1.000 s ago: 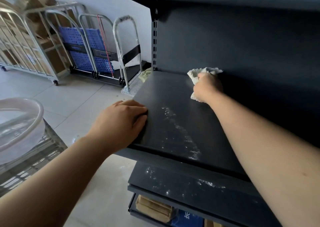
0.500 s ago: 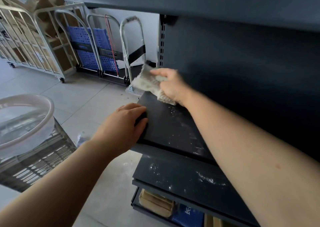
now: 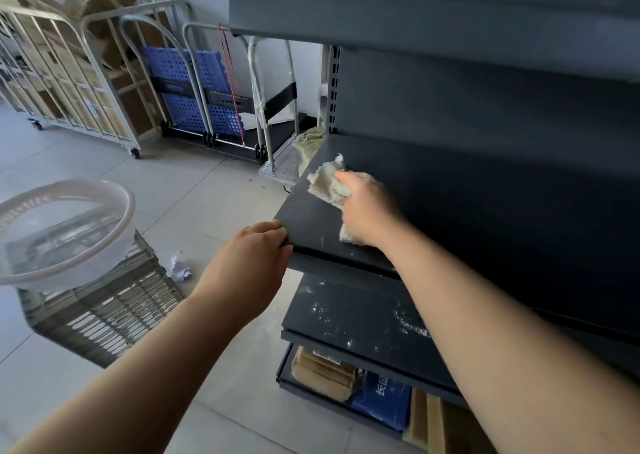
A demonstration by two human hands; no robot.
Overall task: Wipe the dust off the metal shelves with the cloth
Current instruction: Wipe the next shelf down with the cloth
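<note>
The right hand (image 3: 367,207) has swept the off-white crumpled cloth (image 3: 327,185) from the back of the dark grey metal shelf (image 3: 450,194) forward to its front left corner, and the long white dust streak that lay across the shelf is mostly gone. The left hand (image 3: 249,256) is where it was, its fingers (image 3: 273,228) hooked over that corner's edge.

The right hand's fingers are curled down over the cloth, bunching it and pressing it flat on the shelf top. One end of the cloth sticks out ahead of the knuckles and the other shows under the wrist. A few pale specks remain just beside the wrist, near the front lip.

The main risk is where the dust goes. A stroke carried over the front lip would likely drop it onto the lower dark shelf (image 3: 346,311), which already carries scattered white dust (image 3: 408,322), so that level would need extra wiping. A stroke toward the corner would run the cloth into the left hand's fingers and leave a missed patch beneath them. The bunched cloth may also be loaded with dust by now, and pressing hard could smear it rather than lift it.
</note>
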